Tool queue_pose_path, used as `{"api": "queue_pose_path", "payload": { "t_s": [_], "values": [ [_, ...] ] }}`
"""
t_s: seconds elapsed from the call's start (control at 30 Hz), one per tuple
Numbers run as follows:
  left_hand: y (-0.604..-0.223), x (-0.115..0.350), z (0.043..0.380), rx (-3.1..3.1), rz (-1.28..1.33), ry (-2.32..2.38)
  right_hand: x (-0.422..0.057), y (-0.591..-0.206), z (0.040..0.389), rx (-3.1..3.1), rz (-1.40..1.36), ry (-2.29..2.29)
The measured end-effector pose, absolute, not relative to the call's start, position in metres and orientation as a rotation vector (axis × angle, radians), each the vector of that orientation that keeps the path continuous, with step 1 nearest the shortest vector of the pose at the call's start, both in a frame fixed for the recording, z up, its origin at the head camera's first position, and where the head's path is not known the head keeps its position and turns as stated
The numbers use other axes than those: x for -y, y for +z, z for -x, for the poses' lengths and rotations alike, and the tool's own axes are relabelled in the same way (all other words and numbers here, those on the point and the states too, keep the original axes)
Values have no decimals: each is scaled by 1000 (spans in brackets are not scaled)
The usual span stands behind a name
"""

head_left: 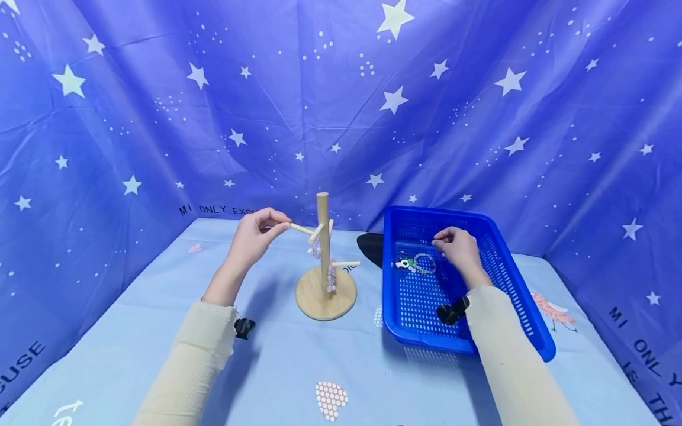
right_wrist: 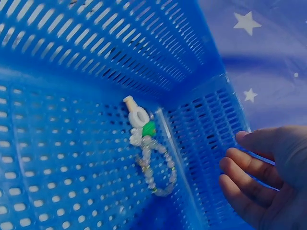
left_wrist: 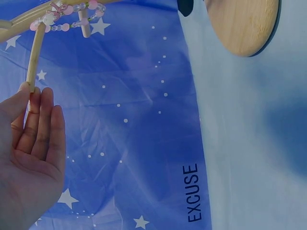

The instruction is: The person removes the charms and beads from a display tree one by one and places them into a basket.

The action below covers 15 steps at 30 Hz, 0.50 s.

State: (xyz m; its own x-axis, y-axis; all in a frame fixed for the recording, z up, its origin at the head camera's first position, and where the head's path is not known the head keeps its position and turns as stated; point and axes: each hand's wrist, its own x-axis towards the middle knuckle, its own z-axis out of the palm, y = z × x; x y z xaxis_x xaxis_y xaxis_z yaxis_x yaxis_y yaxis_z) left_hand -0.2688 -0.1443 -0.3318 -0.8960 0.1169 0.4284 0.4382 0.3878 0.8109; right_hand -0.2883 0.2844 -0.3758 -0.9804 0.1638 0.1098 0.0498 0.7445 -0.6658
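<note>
My left hand [head_left: 254, 235] pinches the tip of an upper peg [head_left: 301, 228] on a wooden stand [head_left: 323, 254], thumb against fingertips. The stand has a round base and several pegs. A pink and clear beaded bracelet [left_wrist: 91, 20] hangs on the stand in the left wrist view, and pinkish-purple beads [head_left: 332, 279] hang lower in the head view. Over the blue basket [head_left: 391, 307] is my right hand [head_left: 458, 248], its fingers loosely bent and nothing seen between them. Inside the basket lies a clear beaded bracelet [right_wrist: 171, 177] with a green and white charm [right_wrist: 149, 128], apart from that hand.
The basket has slotted walls and stands right of the stand on a light blue cloth [head_left: 288, 367]. A black object [head_left: 370, 247] lies partly behind the basket's left side. A blue star-patterned curtain [head_left: 298, 106] rises behind and at both sides.
</note>
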Motion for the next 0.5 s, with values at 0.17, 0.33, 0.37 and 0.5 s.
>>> {"api": "queue_pose_path", "payload": {
  "t_s": [0.17,0.33,0.37,0.5],
  "values": [
    [-334,143,270,2353,478,-1528,-282,-365,283,2730,113,1062],
    [-336,145,270,2339,479,-1549,-273,-352,280,2678,15,1005],
    [-336,145,270,2334,478,-1550,-271,-349,280,2666,-5,999],
    [-336,145,272,2328,488,-1551,-263,-343,276,2616,-103,1021]
  ]
}}
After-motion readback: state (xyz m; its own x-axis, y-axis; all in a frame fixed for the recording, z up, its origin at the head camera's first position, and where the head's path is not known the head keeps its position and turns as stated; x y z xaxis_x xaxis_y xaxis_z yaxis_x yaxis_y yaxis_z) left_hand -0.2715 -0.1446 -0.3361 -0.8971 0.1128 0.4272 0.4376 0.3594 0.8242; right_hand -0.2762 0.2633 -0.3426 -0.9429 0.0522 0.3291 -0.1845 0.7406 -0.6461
